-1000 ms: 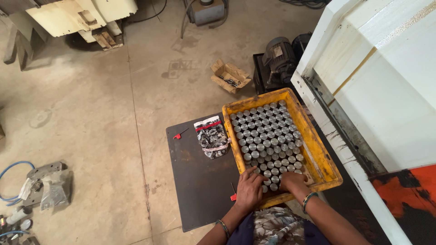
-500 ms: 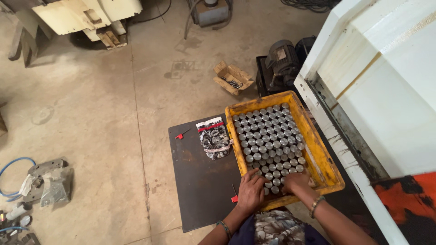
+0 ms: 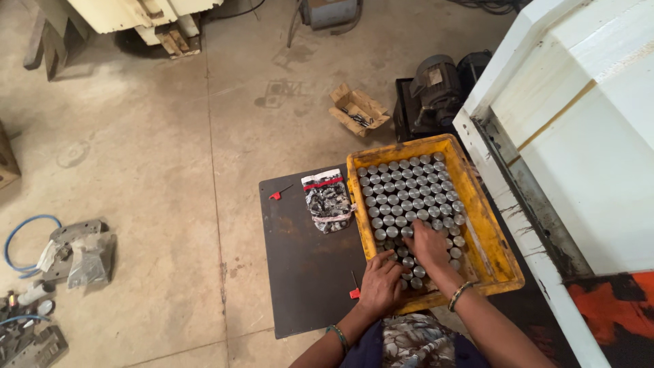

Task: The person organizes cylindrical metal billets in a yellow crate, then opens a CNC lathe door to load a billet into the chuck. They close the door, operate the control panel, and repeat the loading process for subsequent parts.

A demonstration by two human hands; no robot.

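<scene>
While your forearms reach forward over the dark flat metal table [image 3: 306,272], both hands lie palm-down in the scuffed yellow plastic crate [image 3: 494,238]. Your right hand [image 3: 428,247] and left hand [image 3: 380,283] sit just apart, fingers spread on the upright steel cylinders [image 3: 405,194], gripping none.

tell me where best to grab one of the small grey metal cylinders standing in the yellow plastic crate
Probably by its round top end, from straight above. The small grey metal cylinders stand upright and packed side by side in the yellow plastic crate, so only their tops are exposed.
</scene>
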